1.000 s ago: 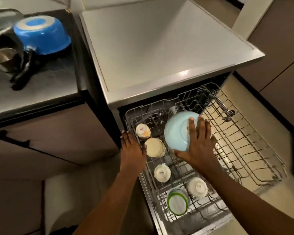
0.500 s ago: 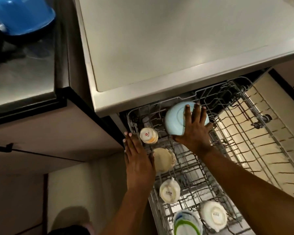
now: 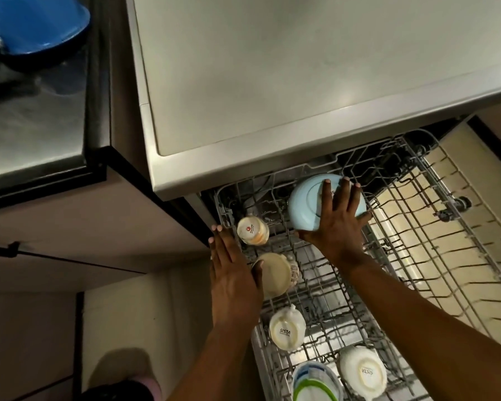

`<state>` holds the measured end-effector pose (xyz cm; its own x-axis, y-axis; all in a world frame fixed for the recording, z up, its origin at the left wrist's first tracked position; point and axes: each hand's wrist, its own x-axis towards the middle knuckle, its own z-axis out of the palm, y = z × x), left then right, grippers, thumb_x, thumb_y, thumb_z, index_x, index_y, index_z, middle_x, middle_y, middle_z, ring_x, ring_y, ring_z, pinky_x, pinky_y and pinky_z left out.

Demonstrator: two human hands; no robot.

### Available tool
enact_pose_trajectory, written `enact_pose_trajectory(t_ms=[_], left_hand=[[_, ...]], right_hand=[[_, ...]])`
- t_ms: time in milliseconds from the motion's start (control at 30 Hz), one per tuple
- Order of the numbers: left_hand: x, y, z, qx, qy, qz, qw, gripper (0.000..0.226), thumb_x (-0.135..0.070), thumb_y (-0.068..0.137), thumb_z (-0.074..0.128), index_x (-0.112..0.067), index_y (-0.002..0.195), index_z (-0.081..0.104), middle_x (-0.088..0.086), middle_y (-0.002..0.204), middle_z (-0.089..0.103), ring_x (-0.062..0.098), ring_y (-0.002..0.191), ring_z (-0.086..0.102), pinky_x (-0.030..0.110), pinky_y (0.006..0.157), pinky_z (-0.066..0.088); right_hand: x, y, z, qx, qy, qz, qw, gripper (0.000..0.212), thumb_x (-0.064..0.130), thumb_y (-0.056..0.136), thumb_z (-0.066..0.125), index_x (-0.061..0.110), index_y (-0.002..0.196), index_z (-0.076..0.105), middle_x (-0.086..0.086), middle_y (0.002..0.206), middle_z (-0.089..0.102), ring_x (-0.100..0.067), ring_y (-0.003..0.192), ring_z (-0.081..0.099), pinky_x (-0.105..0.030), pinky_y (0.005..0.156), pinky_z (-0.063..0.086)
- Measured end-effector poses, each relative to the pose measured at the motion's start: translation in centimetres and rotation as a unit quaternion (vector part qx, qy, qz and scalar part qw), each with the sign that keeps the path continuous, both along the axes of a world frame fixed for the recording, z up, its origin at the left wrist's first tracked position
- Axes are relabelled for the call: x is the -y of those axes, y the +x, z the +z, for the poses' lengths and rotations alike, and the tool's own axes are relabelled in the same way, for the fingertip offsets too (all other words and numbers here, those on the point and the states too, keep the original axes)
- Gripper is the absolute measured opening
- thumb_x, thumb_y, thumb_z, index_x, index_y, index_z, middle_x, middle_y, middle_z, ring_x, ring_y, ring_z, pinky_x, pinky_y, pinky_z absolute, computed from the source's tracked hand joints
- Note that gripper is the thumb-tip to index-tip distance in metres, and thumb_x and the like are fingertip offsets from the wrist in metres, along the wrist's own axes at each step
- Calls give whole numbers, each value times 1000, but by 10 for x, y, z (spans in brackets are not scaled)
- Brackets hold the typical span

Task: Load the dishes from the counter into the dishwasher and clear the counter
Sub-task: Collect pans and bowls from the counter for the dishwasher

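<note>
Pale-blue bowl (image 3: pixel 304 205) upturned in rack (image 3: pixel 434 256)

Right hand (image 3: pixel 337 227) spreads over the upturned pale blue bowl (image 3: pixel 307 206) in the dishwasher rack (image 3: pixel 417 241); left hand (image 3: pixel 232 273) lies flat on the rack's edge beside upturned cups (image 3: pixel 253 230)

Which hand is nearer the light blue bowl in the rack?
Right. The right hand lies spread on the light blue bowl; the left hand is off to its left, at the rack's edge.

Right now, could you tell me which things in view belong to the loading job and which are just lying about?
Job: light blue bowl under right hand; rack; left hand; blue pot on counter.
Lying about: dishwasher top.
</note>
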<state>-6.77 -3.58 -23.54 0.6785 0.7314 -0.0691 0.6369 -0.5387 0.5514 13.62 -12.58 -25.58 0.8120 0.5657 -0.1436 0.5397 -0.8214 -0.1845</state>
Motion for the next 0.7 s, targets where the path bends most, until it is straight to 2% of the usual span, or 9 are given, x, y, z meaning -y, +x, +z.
enact_pose_trajectory(t_ms=[167,233,300,367,433,533,633,700], left_hand=[[-1,0,0,-10,-4,4,1000,94,-36,96,53,-17,150,-21,-1,157,-21,15,145,-14,30,117,2],[-1,2,1,-13,-5,6,1000,93,-36,97,52,-16,149,-23,3,160,-17,18,147,-13,32,118,3],[-1,1,4,-20,-11,5,1000,93,-38,97,50,-17,147,-26,4,161,-16,20,148,-11,33,119,3],[-2,0,7,-32,-10,-3,999,92,-43,98,47,-15,147,-25,6,161,-16,22,148,-10,35,120,5],[-6,1,10,-52,-12,-13,999,91,-50,97,42,-11,149,-22,9,160,-17,25,148,-10,38,121,7],[-9,-2,19,-71,-37,-21,997,88,-58,96,29,-9,151,-19,12,160,-17,30,148,-10,44,121,8],[-5,-20,33,-57,-35,-37,997,79,-55,98,22,-3,154,0,17,161,2,33,149,3,46,119,17],[0,-46,41,-58,-18,-66,996,65,-42,102,31,-3,152,20,17,158,19,31,147,15,43,118,23]], right_hand=[[-12,-2,-13,-34,-35,-8,999,132,79,65,62,16,152,-15,-18,157,-25,-42,142,-26,-79,100,13],[-3,0,-14,-51,6,6,999,124,82,70,54,20,153,-15,-9,157,-29,-35,141,-31,-77,101,5],[9,0,-10,-49,68,9,996,106,76,81,46,25,154,-11,-2,159,-27,-28,144,-28,-73,104,-2],[20,-7,-2,-29,113,-26,993,88,65,91,43,25,155,-2,-1,162,-15,-25,148,-16,-68,107,0],[32,-20,4,-1,155,-83,984,71,52,97,42,19,155,15,-8,163,6,-29,149,5,-67,110,11],[56,-52,13,21,190,-141,971,54,36,98,45,12,145,36,-16,151,33,-36,137,34,-60,107,28],[77,-98,22,10,209,-137,968,42,19,92,58,9,132,49,-16,135,48,-34,123,47,-61,99,39],[87,-129,31,16,224,-114,968,36,13,88,60,8,123,54,-12,125,51,-32,111,54,-57,88,47]])
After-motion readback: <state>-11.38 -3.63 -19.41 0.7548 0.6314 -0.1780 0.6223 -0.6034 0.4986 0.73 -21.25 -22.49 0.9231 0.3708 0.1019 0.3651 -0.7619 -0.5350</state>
